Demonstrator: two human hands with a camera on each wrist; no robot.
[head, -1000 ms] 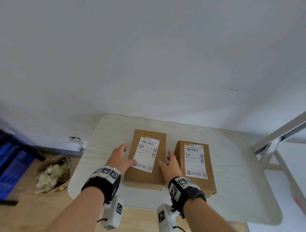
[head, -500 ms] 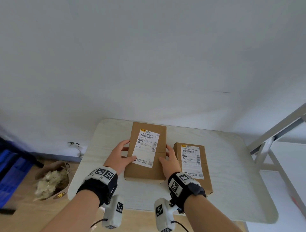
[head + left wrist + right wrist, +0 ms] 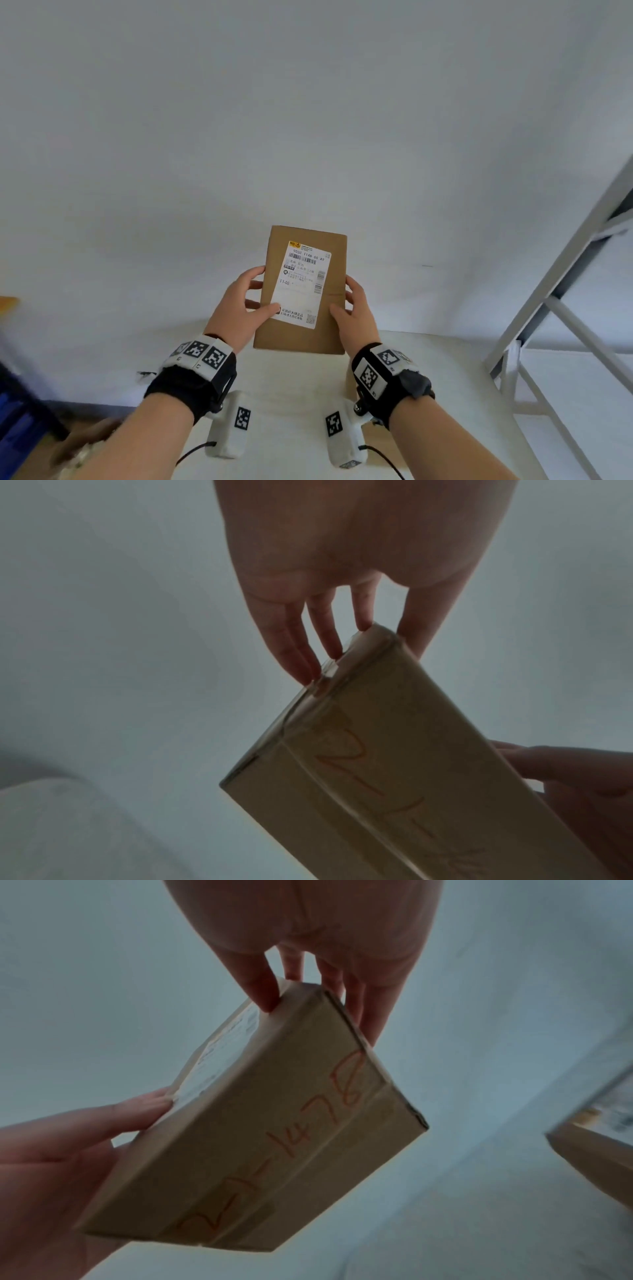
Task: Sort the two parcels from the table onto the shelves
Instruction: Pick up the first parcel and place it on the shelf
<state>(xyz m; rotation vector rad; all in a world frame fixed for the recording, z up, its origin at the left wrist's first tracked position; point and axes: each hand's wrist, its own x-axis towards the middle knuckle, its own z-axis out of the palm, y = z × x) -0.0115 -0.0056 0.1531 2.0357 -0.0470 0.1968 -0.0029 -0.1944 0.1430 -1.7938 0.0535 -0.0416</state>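
I hold a brown cardboard parcel [image 3: 303, 291] with a white shipping label up in front of the wall, above the table. My left hand [image 3: 250, 301] grips its left edge and my right hand [image 3: 352, 305] grips its right edge, each with the thumb on the label side and the fingers behind. The wrist views show the parcel's [image 3: 394, 764] underside [image 3: 274, 1137] with red handwriting. The second parcel [image 3: 599, 1150] lies on the white table [image 3: 445, 394], mostly hidden behind my right wrist in the head view.
A white metal shelf frame [image 3: 565, 274] stands at the right beside the table. On the floor at the left are a blue crate [image 3: 13, 428] and a brown paper bag [image 3: 89, 442]. A plain white wall fills the background.
Both hands took hold of the left parcel and lifted it off the table, tilting its label side toward me. The other parcel stayed on the table.
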